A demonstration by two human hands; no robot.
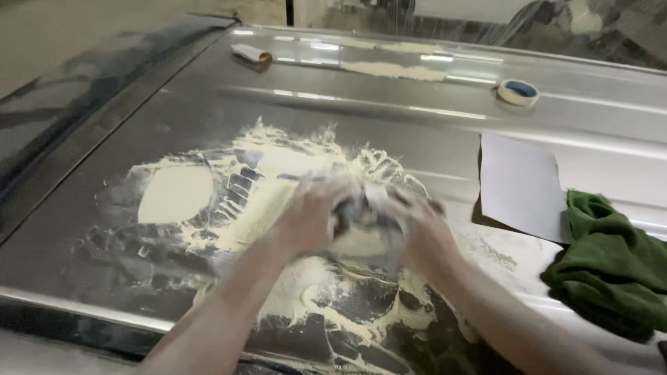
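Your two forearms come up from the near edge and meet over the middle of the grey metal panel [139,132], which fills the head view. Your left hand [306,219] and your right hand [420,232] are both pressed together on a small dark block [358,215] that sits between them, flat against the panel. Both hands are blurred, so you can make out that the fingers curl over the block from either side, but not how each finger lies.

Under and around your hands the panel is smeared with pale cream filler [313,278], in streaks and ridges that run from the near edge up past your knuckles. To the left of your left hand lies a smooth oval patch [174,193] of the same cream colour, apart from your fingers.

On the right, just beyond your right forearm, a white sheet [521,184] lies flat on the panel. A rumpled green cloth [611,267] rests at the right edge, its upper part overlapping the sheet's near right corner.

At the far side, a roll of masking tape [518,91] with a blue inner ring lies flat on the panel, well apart from your hands. Further left along the far edge is a small folded piece of paper [251,53], and between the two runs a long pale strip of filler [392,69].
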